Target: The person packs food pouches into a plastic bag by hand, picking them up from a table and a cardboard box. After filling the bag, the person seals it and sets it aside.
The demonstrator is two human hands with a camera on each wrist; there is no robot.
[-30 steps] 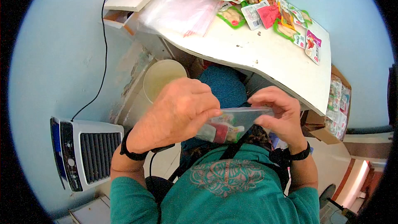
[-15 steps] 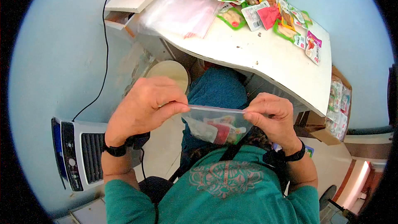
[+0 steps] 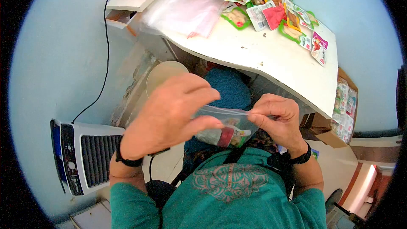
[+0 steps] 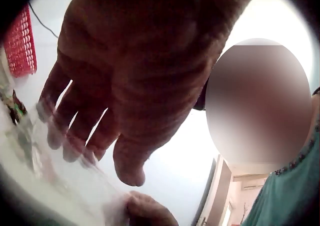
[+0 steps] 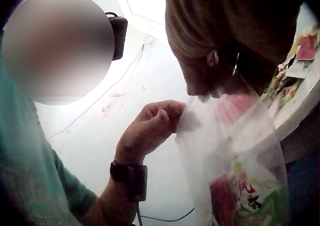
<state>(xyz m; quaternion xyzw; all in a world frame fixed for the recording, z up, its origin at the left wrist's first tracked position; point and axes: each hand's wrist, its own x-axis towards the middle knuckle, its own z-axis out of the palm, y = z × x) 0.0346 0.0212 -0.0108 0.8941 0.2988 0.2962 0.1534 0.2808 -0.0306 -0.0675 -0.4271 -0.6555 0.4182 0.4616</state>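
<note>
A clear zip bag (image 3: pixel 224 112) hangs in front of the body, with several small packets (image 3: pixel 227 135) inside, one showing a red patch. At its top right corner my right hand (image 3: pixel 277 116) pinches the zip edge between thumb and fingers. My left hand (image 3: pixel 169 112) is at the bag's left end, thumb and fingers parted, overlapping the bag in the head view. In the left wrist view the left fingers (image 4: pixel 80 121) are extended beside the clear plastic. Red characters on a packet (image 5: pixel 245 186) show through the bag in the right wrist view.
Loose food packets (image 3: pixel 254 12) cover the back of the white table (image 3: pixel 241 51); a stack of clear bags (image 3: pixel 186 15) lies at its left. A carton of packets (image 3: pixel 330 138) stands right, a round bin (image 3: pixel 159 74) below left, an air cooler (image 3: pixel 97 157) at far left.
The left hand moved left to pinch the bag's left top corner, stretching the edge straight, then came off it and back right. The right hand closed its pinch on the right corner.
</note>
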